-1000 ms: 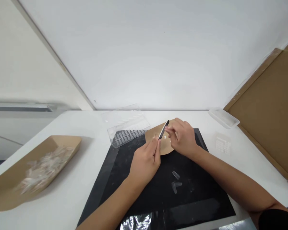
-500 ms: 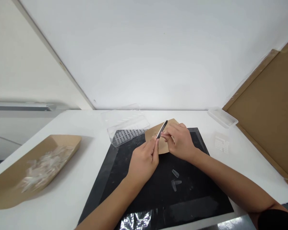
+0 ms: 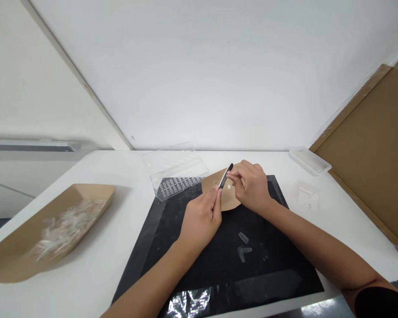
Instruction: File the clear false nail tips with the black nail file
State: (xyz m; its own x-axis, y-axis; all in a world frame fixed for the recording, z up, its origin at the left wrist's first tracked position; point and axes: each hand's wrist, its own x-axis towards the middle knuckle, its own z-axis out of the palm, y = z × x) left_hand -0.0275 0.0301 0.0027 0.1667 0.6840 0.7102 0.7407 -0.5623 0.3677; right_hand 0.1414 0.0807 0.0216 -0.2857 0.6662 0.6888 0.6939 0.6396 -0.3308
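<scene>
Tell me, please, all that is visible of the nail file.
The nail file is long and narrow, black at the tip and along one edge, with a pale face. It tilts upward over a brown kraft card, its lower end pinched by the left hand's fingers. The right hand's fingers are beside it, perhaps touching.

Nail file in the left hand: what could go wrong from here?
The right hand is working very close to the nail file held in the left hand, so a slip could scrape its fingertips. The small clear nail tips lying loose on the black mat could get brushed aside, and they might be easy to lose.
</scene>
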